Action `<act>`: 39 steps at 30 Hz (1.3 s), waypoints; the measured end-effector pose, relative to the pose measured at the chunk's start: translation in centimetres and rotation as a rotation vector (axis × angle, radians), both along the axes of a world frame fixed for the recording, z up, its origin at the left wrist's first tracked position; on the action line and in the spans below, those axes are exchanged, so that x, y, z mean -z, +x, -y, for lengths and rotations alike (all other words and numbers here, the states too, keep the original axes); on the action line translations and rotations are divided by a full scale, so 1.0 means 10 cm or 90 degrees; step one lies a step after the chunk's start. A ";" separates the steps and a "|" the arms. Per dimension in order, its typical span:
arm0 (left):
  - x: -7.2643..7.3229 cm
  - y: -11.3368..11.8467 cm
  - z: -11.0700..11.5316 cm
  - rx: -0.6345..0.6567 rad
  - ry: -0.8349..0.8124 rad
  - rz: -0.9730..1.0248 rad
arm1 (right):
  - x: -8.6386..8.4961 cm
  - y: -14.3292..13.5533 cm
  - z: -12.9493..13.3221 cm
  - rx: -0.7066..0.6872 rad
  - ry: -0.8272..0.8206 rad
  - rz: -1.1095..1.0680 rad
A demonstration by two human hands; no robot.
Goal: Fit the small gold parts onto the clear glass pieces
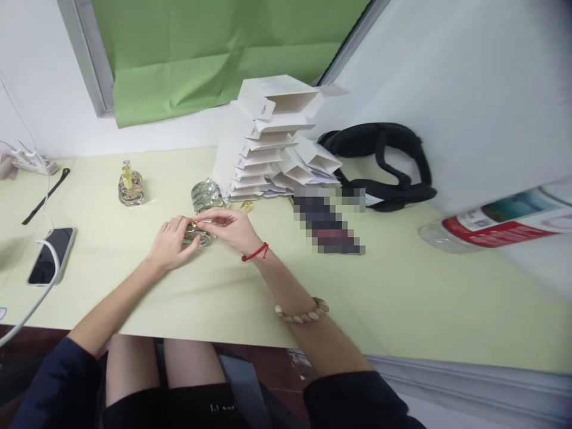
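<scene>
My left hand (172, 245) is closed around a small clear glass bottle (204, 239) standing on the table, and the fingers cover part of it. At the bottle's top my right hand (233, 229) pinches a small gold-coloured piece (195, 224), whose exact kind is too small to tell. Just behind the hands several wavy clear glass bottles (206, 194) are grouped close together. A small yellow piece (246, 206) lies beyond my right wrist. Farther left stands another glass bottle (131, 189) with a yellow part on top.
Folded white paper boxes (261, 149) are stacked at the back, next to a black headset (388, 193). A blurred dark item (328, 223) lies to the right, near a clear bottle with a red label (496, 223). A phone (51, 256) and a white cable (33, 310) lie left.
</scene>
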State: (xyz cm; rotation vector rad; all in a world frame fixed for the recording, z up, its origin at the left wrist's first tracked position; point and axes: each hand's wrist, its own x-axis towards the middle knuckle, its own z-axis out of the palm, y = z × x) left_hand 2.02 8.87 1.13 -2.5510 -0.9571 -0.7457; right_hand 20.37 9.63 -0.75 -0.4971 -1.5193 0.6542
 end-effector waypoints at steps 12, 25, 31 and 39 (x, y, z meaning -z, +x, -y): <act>-0.02 0.00 0.04 -0.020 -0.029 -0.017 | -0.02 0.01 0.03 -0.007 -0.050 0.012; -0.03 0.00 0.02 -0.037 0.002 -0.042 | -0.04 0.23 -0.09 0.212 -0.050 -0.122; -0.08 -0.04 -0.04 -0.015 0.002 -0.086 | 0.09 0.51 -0.23 0.653 -0.051 0.114; -0.05 -0.05 -0.04 0.016 0.012 -0.090 | 0.25 0.48 -0.32 0.687 -0.119 0.217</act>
